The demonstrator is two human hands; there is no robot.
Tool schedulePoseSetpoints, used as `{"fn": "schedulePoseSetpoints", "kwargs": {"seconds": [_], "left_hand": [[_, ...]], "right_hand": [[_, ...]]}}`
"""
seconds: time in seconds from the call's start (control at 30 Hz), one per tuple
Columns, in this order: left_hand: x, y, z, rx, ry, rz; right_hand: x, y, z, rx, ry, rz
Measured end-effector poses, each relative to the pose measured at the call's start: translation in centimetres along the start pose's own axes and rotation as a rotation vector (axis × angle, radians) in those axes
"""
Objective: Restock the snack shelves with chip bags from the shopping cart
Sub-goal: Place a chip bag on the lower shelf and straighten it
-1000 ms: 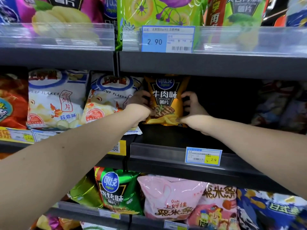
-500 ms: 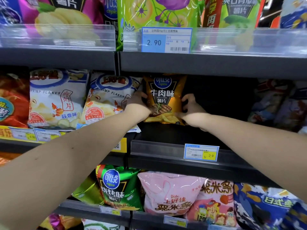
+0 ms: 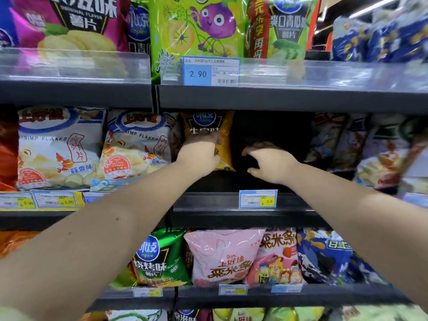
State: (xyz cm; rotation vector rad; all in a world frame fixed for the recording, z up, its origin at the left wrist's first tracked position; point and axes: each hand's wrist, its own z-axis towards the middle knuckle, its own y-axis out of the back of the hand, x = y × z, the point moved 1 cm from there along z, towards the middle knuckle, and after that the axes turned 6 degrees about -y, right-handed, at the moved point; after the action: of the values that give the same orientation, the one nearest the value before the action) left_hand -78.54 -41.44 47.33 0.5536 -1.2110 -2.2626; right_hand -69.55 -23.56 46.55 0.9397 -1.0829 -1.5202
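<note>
Bag [image 3: 224,135] is upright at the back of the middle shelf [image 3: 222,181], long axis vertical and face towards us, at the left end of the dark stretch behind the price tag [image 3: 257,199]. Its left edge is against or just beside the shrimp bag [image 3: 136,149]; motion blur stops us telling which. Left hand [image 3: 199,156] is on it, back of the hand towards us, fingers curled over the front of the lower half. We read that as a hold, not a flat push. Right hand [image 3: 269,163] is off the bag, just to its right and slightly lower, in front of the dark shelf back, with fingers loosely hooked and nothing in them. So the bag lies straight ahead of the left hand, and up and left of the right hand. Left is clearly the nearer, and the only one in contact. We judge placement nearly done: the bag looks seated and square, so what's left is letting go without tipping it forward. Since it is tall, narrow and only propped on the left, it could lean right into the dark stretch; the right hand is on that side to catch it. The cart is out of view.
</note>
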Motion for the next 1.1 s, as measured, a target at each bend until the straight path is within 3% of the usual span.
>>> {"fn": "schedulePoseSetpoints", "kwargs": {"seconds": [0.13,0.33,0.47,0.73,1.1], "left_hand": [[-3.7,-0.4,-0.2,0.045,-0.098,0.103],[-12.2,0.5,-0.7,-0.041,-0.186,0.264],[-20.0,0.5,-1.9,-0.065,-0.281,0.238],[-41.1,-1.8,-8.2,-0.015,-0.480,0.137],[-71.7,-5.5,-24.2,-0.028,-0.826,-0.092]], "right_hand": [[-1.0,1.5,-3.2,-0.069,-0.045,-0.077],[-4.3,5.2,-10.1,-0.199,-0.087,-0.190],[-7.5,7.3,-17.1,-0.240,-0.174,-0.254],[-16.6,10.6,-36.9,-0.137,-0.416,-0.371],[-27.3,12.1,-69.5,0.041,-0.848,-0.448]]}}
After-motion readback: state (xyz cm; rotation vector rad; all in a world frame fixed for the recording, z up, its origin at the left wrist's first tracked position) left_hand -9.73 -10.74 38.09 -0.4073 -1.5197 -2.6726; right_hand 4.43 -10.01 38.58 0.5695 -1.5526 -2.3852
